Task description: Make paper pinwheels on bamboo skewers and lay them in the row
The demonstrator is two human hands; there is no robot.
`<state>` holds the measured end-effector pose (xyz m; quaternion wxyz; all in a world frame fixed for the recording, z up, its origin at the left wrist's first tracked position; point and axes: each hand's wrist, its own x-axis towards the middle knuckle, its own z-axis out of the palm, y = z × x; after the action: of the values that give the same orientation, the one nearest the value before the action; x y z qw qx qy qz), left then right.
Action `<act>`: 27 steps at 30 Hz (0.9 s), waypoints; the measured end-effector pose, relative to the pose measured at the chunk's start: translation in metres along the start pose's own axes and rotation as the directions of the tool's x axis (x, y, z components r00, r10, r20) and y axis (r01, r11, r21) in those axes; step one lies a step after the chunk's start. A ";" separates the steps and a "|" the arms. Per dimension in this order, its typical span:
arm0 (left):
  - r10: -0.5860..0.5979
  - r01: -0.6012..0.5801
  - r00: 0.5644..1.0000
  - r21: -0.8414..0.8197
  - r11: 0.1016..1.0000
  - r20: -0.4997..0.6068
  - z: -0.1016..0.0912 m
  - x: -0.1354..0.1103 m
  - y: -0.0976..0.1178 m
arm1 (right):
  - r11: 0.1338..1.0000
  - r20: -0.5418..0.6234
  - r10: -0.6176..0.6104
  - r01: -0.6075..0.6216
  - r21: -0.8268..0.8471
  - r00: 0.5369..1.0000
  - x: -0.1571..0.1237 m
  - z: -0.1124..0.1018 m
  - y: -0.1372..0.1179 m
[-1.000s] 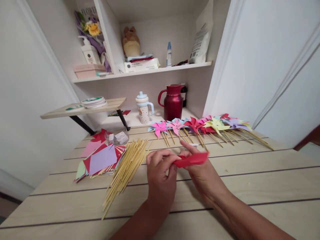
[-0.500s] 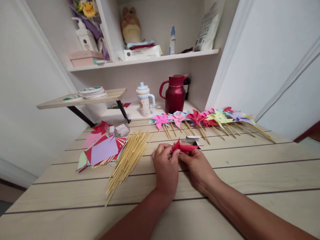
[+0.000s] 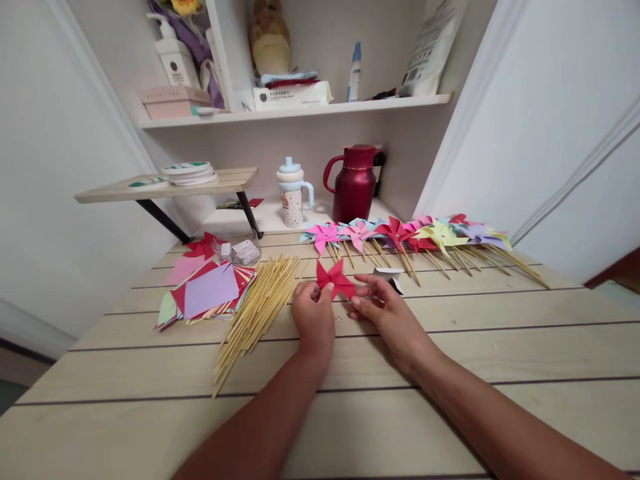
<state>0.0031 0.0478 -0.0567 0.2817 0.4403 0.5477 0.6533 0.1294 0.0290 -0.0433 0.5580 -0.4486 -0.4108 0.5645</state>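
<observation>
My left hand [image 3: 313, 315] pinches a red folded paper pinwheel head [image 3: 336, 277] just above the wooden table [image 3: 450, 347]. Beside it on the right, my right hand [image 3: 383, 309] has its fingers curled, their tips touching the lower right edge of the red paper. A pile of bamboo sticks [image 3: 260, 307] lies just left of my left hand. Further left sits a stack of coloured paper squares [image 3: 205, 293]. A small white folded piece [image 3: 389, 273] lies just beyond my right hand.
A row of finished paper pinwheels on sticks [image 3: 410, 237] lies along the table's far edge. Behind it stand a dark red jug [image 3: 356, 185] and a pale sippy cup [image 3: 293, 193]. A small raised shelf [image 3: 165, 188] holds tape rolls at the left; wall shelves carry bottles and boxes.
The red paper went from a flat folded strip held between both hands to an opened pinwheel shape held up by my left hand. Both hands moved further away over the table.
</observation>
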 end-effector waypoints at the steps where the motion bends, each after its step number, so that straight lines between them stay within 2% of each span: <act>1: -0.019 0.018 1.000 -0.017 1.000 -0.010 -0.001 0.002 -0.003 | 0.995 -0.001 -0.024 0.023 -0.095 1.000 0.000 -0.002 0.001; 5: -0.082 0.081 0.997 -0.084 0.993 -0.011 -0.005 0.006 -0.010 | 0.892 0.128 -0.115 0.159 -0.423 0.985 0.005 -0.010 0.006; 10: -0.124 0.120 0.992 -0.152 0.981 -0.021 -0.006 0.007 -0.012 | 0.774 0.142 -0.242 0.279 -0.568 0.960 0.011 -0.011 0.007; 13: -0.149 0.143 0.989 -0.184 0.972 -0.020 -0.007 0.007 -0.010 | 0.738 0.151 -0.243 0.284 -0.613 0.958 0.012 -0.014 0.005; 21: -0.212 0.211 0.977 -0.255 0.944 0.025 -0.011 0.005 0.001 | 0.775 0.044 -0.086 0.094 -0.625 0.995 0.012 -0.040 -0.003; 24: -0.252 0.272 0.962 -0.313 0.910 0.101 -0.014 0.005 0.007 | 0.837 0.025 -0.096 0.094 -0.539 0.995 0.012 -0.040 -0.007; 27: -0.319 0.384 0.921 -0.394 0.835 0.221 -0.018 0.008 0.012 | 0.907 0.008 -0.128 0.120 -0.403 0.992 0.011 -0.037 -0.010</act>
<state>-0.0148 0.0432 -0.0435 0.5266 0.3054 0.4394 0.6605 0.1682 0.0391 -0.0441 0.4923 -0.5318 -0.5407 0.4271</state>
